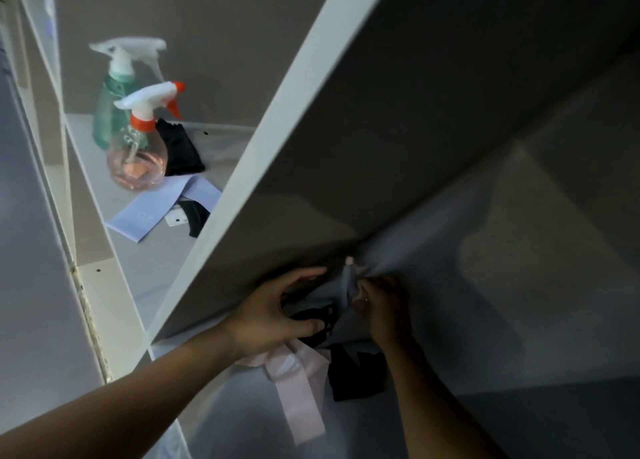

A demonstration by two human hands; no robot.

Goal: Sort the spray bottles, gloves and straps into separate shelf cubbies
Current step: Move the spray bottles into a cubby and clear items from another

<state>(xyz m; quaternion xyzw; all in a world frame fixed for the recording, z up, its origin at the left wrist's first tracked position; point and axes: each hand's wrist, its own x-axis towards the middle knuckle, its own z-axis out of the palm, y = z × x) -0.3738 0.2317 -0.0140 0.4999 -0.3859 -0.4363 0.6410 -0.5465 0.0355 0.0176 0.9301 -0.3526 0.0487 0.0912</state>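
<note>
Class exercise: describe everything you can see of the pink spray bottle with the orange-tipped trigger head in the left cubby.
The pink spray bottle stands upright on the floor of the left cubby. Its round, see-through body looks like plastic, tinted pink, with a dip tube showing inside. On top sits a white trigger head with an orange collar, nozzle tip and trigger. It stands right in front of the green spray bottle; a black cloth item lies against its right side. No hand touches it.
</note>
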